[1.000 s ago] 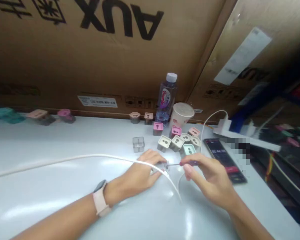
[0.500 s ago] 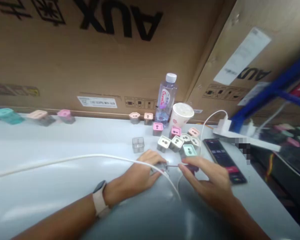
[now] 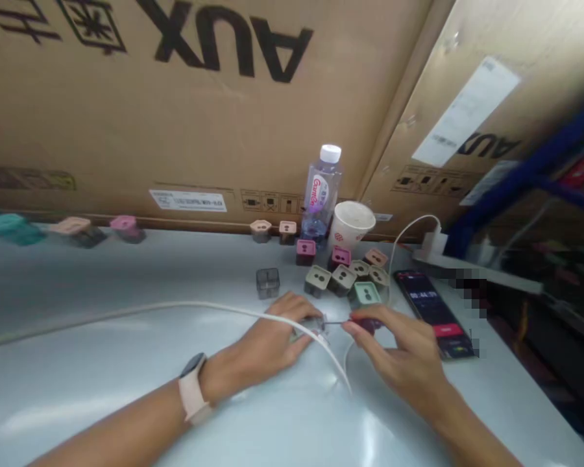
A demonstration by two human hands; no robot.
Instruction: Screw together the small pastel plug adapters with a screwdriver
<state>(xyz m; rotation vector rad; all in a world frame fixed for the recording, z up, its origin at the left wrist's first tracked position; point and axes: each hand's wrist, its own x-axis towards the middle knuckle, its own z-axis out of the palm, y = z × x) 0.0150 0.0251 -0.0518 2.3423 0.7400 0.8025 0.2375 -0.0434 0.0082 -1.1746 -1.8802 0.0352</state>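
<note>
My left hand (image 3: 285, 331), with a watch on its wrist, pinches a small clear plastic piece (image 3: 316, 324) over the table. Fingers closed, my right hand (image 3: 399, 344) grips a dark red-handled screwdriver (image 3: 368, 325), whose thin shaft points left and meets the clear piece. A white cable (image 3: 189, 303) passes in front of the left fingers. Just behind the hands are an empty clear grey box (image 3: 267, 283), a mint-lidded box (image 3: 366, 294) and cream-lidded boxes (image 3: 317, 279).
A water bottle (image 3: 321, 194) and a paper cup (image 3: 353, 224) stand behind the boxes. At right lie a phone (image 3: 433, 311) and a power strip (image 3: 491, 275). More lidded boxes (image 3: 126, 228) sit back left, before large cartons (image 3: 199, 130).
The right hand and screwdriver have shifted very slightly left. The left hand keeps its grip on the clear piece. The camera view has moved slightly.
</note>
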